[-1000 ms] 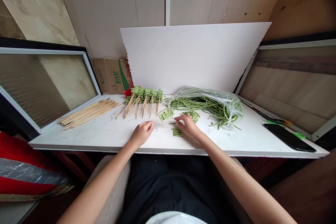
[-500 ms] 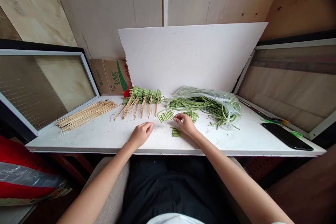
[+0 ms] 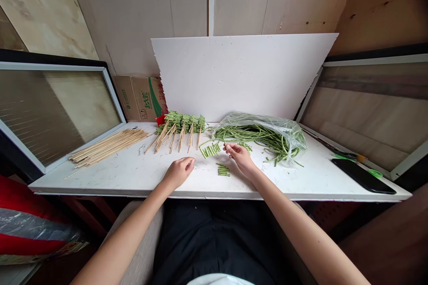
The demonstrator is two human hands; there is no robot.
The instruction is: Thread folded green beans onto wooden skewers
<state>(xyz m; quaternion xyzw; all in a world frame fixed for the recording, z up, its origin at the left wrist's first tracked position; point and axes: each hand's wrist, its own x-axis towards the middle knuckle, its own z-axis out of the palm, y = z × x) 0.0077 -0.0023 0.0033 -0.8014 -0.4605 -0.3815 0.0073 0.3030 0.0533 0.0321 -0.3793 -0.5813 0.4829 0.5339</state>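
Observation:
My left hand (image 3: 179, 173) is closed in a pinch on the end of a thin bamboo skewer, which carries a row of short green bean pieces (image 3: 210, 150) above the white table. My right hand (image 3: 241, 159) is just right of the row's tip, thumb and finger pinched on a small cut bean piece (image 3: 224, 144). Below the skewer a short row of bean pieces (image 3: 223, 169) lies on the table. Another pile of cut pieces (image 3: 246, 147) is partly hidden behind my right hand.
Filled bean skewers (image 3: 183, 122) are stacked at the back, sticks toward me. Bare bamboo skewers (image 3: 109, 147) lie at left. Long green beans (image 3: 257, 132) spill from a clear plastic bag (image 3: 294, 131). A black phone (image 3: 363, 174) lies at right, and a white board (image 3: 240, 75) stands behind.
My right hand has moved slightly right and now shows a bean piece upright at its fingertips. My left hand stays almost in place with the skewer.

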